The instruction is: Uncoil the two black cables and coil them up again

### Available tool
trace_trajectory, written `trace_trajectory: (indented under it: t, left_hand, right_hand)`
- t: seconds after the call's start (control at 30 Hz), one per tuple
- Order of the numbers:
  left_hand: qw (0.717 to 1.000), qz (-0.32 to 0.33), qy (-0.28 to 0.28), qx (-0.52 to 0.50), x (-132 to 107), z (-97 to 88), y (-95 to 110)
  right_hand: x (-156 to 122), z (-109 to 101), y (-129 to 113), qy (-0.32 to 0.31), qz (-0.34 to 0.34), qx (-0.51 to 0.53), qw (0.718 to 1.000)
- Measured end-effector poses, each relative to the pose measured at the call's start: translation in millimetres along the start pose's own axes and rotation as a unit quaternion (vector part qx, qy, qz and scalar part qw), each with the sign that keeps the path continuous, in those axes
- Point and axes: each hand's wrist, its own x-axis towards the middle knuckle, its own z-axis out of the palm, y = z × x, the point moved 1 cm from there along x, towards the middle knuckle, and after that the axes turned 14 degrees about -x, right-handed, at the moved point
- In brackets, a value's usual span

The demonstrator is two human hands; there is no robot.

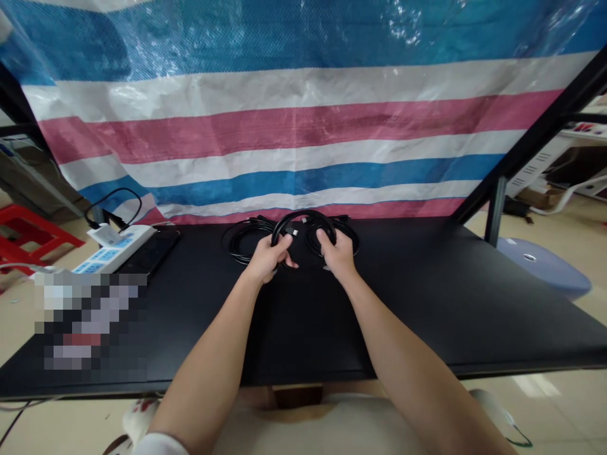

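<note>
In the head view, two black cable coils, the left coil (pixel 232 248) and the right coil (pixel 356 243), lie in rings at the far middle of the table (pixel 427 303), so that part looks done. The held black cable (pixel 304 213) is not put down yet, so I think the work on it is only partway. It is up in front of the two coils, between the hands. The left hand (pixel 266 258) grips one side and the right hand (pixel 339 254) grips the other. The held cable looks thick and shiny, bent like a rainbow. A plug with a silvery tip (pixel 294 233) pokes out by the left hand; I can't tell which cable it is on.
</note>
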Motion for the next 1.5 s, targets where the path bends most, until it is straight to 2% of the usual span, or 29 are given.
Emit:
trace_trajectory:
  t: [0.1, 0.2, 0.33, 0.47, 0.57, 0.63, 0.7, 0.83, 0.93, 1.07, 1.2, 1.27, 1.33, 1.4, 1.43, 1.5]
  left_hand:
    - [0.990, 0.070, 0.110, -0.057, 3.8, 0.6, 4.6]
    - [0.977, 0.097, 0.183, -0.058, 5.5, -2.1, 12.2]
    - [0.962, 0.120, 0.240, -0.052, 6.2, -7.7, 18.5]
    - [0.944, 0.175, 0.277, -0.044, 8.0, -15.6, 22.2]
    - [0.930, 0.224, 0.290, -0.022, 9.5, -24.7, 26.4]
    - [0.920, 0.236, 0.312, 0.020, 9.3, -32.9, 29.8]
    - [0.899, 0.240, 0.351, 0.103, 7.5, -42.6, 33.7]
    - [0.818, 0.221, 0.439, 0.300, 2.2, -62.7, 38.9]
    - [0.788, 0.183, 0.474, 0.348, 1.1, -74.0, 34.9]
    - [0.796, 0.175, 0.453, 0.360, 3.6, -82.2, 23.5]
    - [0.801, 0.213, 0.435, 0.353, 5.5, -85.2, 19.8]
    - [0.809, 0.209, 0.422, 0.351, 5.2, -84.0, 22.1]
    - [0.824, 0.175, 0.388, 0.374, 4.0, -80.0, 26.0]
    - [0.830, 0.114, 0.331, 0.434, 1.9, -73.5, 29.9]
    - [0.825, 0.075, 0.297, 0.474, 0.5, -69.6, 31.5]
    - [0.798, -0.007, 0.234, 0.555, -2.7, -62.2, 33.5]
  right_hand:
    - [-5.3, 5.4, -0.5, -0.050, -0.023, -0.021, 0.998]
    - [-11.3, 13.0, -0.2, -0.078, -0.028, -0.054, 0.995]
    - [-18.3, 27.4, -1.4, -0.054, -0.012, -0.111, 0.992]
    - [-18.3, 43.3, -7.1, -0.010, -0.041, -0.145, 0.988]
    - [-8.9, 56.4, -13.3, -0.031, -0.062, -0.186, 0.980]
    - [0.6, 66.3, -17.6, -0.067, -0.053, -0.221, 0.971]
    - [9.8, 77.1, -21.7, -0.093, -0.031, -0.251, 0.963]
    - [17.7, 99.1, -28.8, -0.124, -0.012, -0.283, 0.951]
    - [14.2, 108.8, -33.7, -0.121, -0.020, -0.297, 0.947]
    - [9.4, 105.7, -39.0, -0.113, -0.051, -0.314, 0.941]
    - [10.1, 93.6, -36.8, -0.155, -0.100, -0.359, 0.915]
    - [9.2, 86.6, -32.7, -0.193, -0.122, -0.349, 0.909]
    - [5.5, 79.1, -28.2, -0.240, -0.148, -0.339, 0.898]
    - [-0.4, 70.6, -24.3, -0.274, -0.169, -0.353, 0.879]
    - [-3.6, 66.2, -22.9, -0.284, -0.174, -0.368, 0.868]
    - [-9.2, 56.9, -20.5, -0.299, -0.174, -0.397, 0.850]
